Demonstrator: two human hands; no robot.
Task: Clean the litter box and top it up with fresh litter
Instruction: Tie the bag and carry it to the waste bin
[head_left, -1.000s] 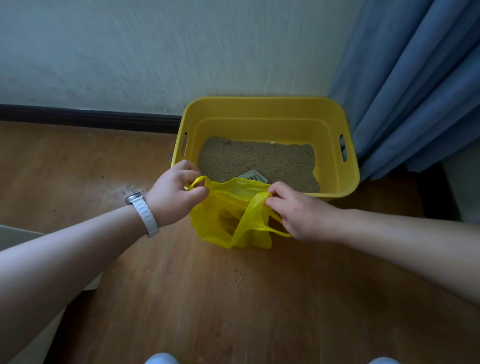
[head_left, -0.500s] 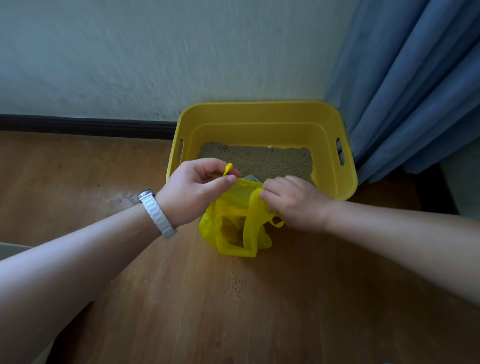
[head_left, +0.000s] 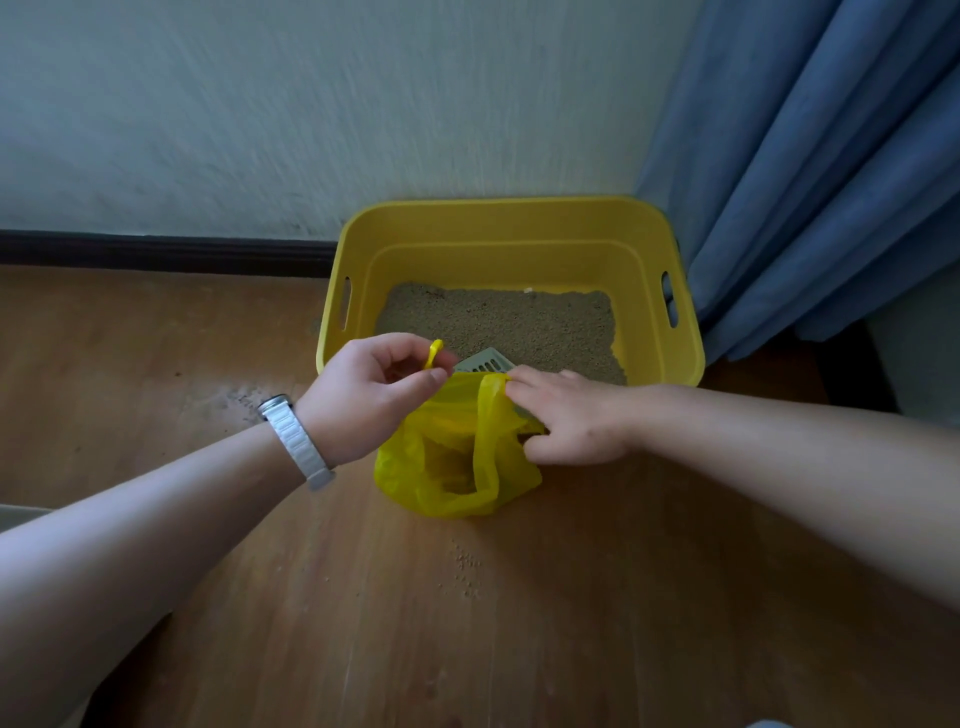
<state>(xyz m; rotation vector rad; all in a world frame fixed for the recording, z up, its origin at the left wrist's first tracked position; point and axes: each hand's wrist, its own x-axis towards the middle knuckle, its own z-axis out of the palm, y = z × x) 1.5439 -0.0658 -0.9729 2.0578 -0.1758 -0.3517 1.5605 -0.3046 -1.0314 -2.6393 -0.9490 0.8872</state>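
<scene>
A yellow plastic litter box (head_left: 644, 244) stands against the wall, with a layer of brown-grey litter (head_left: 498, 322) in its bottom. A grey slotted scoop (head_left: 480, 360) lies on the litter at the near wall, partly hidden. In front of the box a small yellow plastic bag (head_left: 452, 467) sits on the wooden floor. My left hand (head_left: 363, 395), with a white watch on the wrist, pinches one bag handle. My right hand (head_left: 566, 415) grips the other handle, close beside the left.
A blue curtain (head_left: 810, 171) hangs right of the box. A dark skirting board (head_left: 156, 249) runs along the white wall. Spilled litter grains (head_left: 465, 564) lie on the floor in front of the bag and left of the box. A pale object's edge (head_left: 15, 512) shows at far left.
My two hands have drawn the bag's handles together, narrowing the wide mouth. The left hand's handle now sticks up between its fingers.
</scene>
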